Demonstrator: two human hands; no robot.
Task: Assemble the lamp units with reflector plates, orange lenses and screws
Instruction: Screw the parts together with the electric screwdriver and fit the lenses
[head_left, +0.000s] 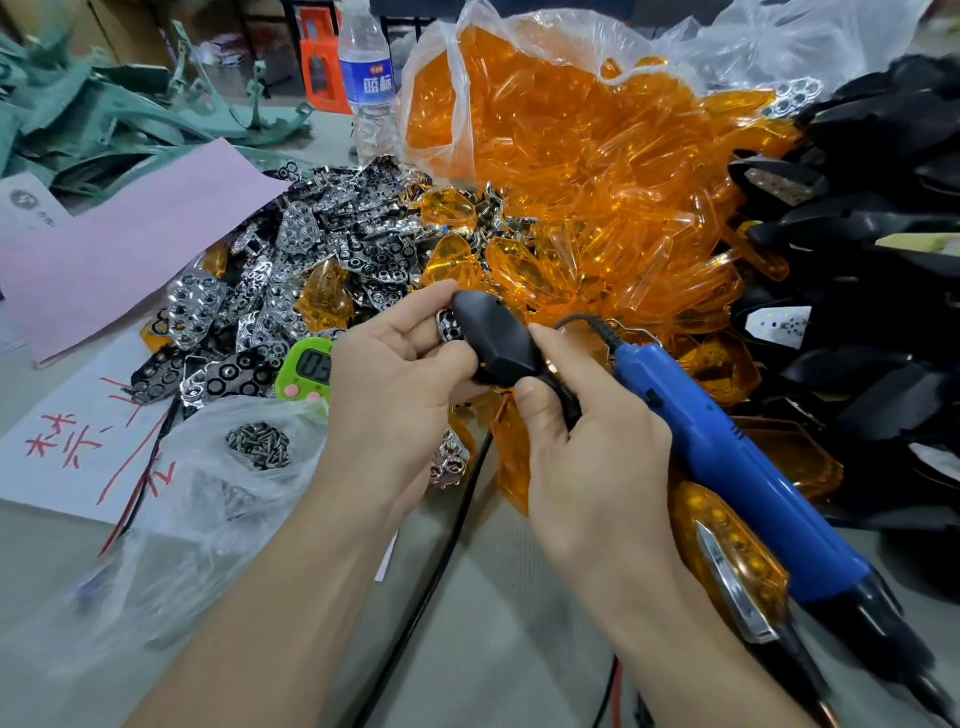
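Both hands hold a black lamp housing (496, 338) above the table's middle. My left hand (395, 374) grips its left end, where a chrome reflector plate (448, 326) shows between the fingers. My right hand (582, 431) pinches the housing's lower right end and its black stem. Loose orange lenses (597, 208) spill from a clear bag behind the hands. Chrome reflector plates (311, 260) lie heaped to the left. Small screws (258, 446) sit in a clear plastic bag at the lower left.
A blue electric screwdriver (748, 467) lies right of my right hand. An assembled orange lamp (732, 556) lies beside it. Black housings (883, 234) pile up at the right. A green timer (306, 369), a water bottle (366, 78), pink paper (130, 244) and cables are also here.
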